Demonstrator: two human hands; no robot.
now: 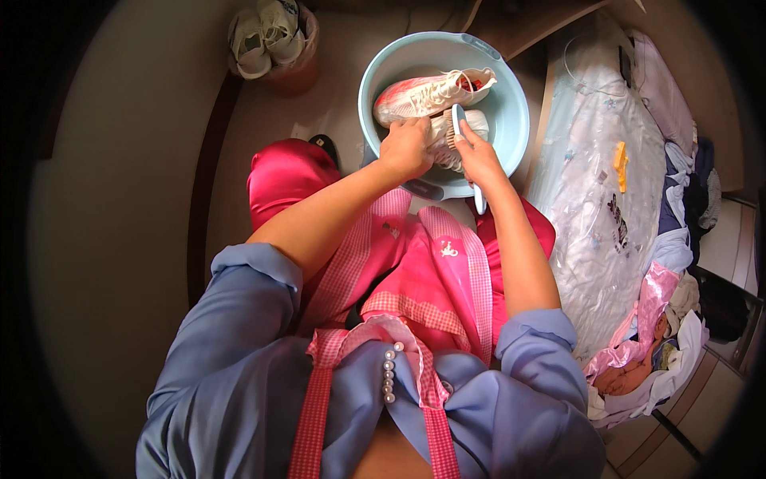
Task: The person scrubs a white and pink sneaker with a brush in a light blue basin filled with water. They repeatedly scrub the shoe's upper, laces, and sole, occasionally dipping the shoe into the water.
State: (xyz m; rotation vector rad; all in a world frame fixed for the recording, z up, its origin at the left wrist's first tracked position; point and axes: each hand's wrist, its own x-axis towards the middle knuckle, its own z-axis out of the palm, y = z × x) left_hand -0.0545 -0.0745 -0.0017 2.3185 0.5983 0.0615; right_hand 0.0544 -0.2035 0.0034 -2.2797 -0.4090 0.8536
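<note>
A light blue plastic basin stands on the floor just beyond my knees. Inside it lies a white lace-up sneaker with a red-orange tint at one end. Nearer to me is a second white shoe, partly covered by both hands. My left hand grips this nearer shoe at its left end. A scrub brush with a pale blue back and tan bristles is in my right hand. Its bristles lie against the shoe's upper, and its handle sticks out below my fingers over the basin's near rim.
At upper left, a pair of white shoes rests on top of a reddish-brown bin. Along the right is a large plastic-wrapped bundle with a yellow clip-like object on it. Piled clothes lie beyond. A wall rises at left.
</note>
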